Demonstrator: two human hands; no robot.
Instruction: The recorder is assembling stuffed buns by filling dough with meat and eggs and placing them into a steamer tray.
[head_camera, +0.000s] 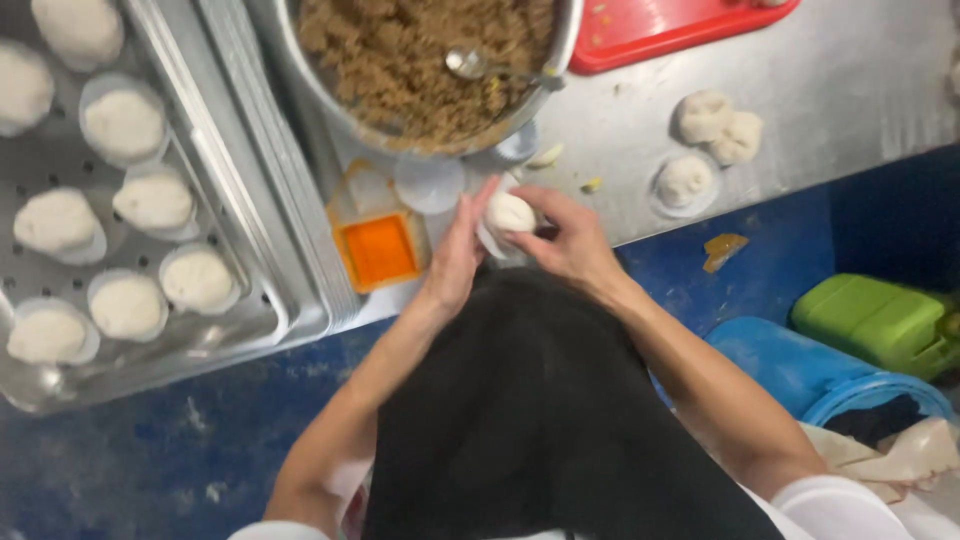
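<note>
Eight white buns (124, 123) on round paper liners are counted on the perforated metal tray (250, 290) at the left, two of them cut off by the frame edge. Three more dough pieces (705, 115) lie on the steel bench (850, 90) to the right, one of them on a paper disc. One large metal bowl (565, 45) of crumbly brown filling is seen above the hands, with one spoon (468, 64) resting in it. One red board (660, 30) sits at the top edge, and one small orange-topped box (380, 248) stands just beside the left hand.

A single bun (511, 212) is held between both hands at the bench edge. It is smooth, round, pale and soft-looking, with a paper liner under it. The left hand (455, 255) is laid flat against its side, fingers pressed together. The right hand (570, 240) is curled around it, fingers pinching the dough.
</note>
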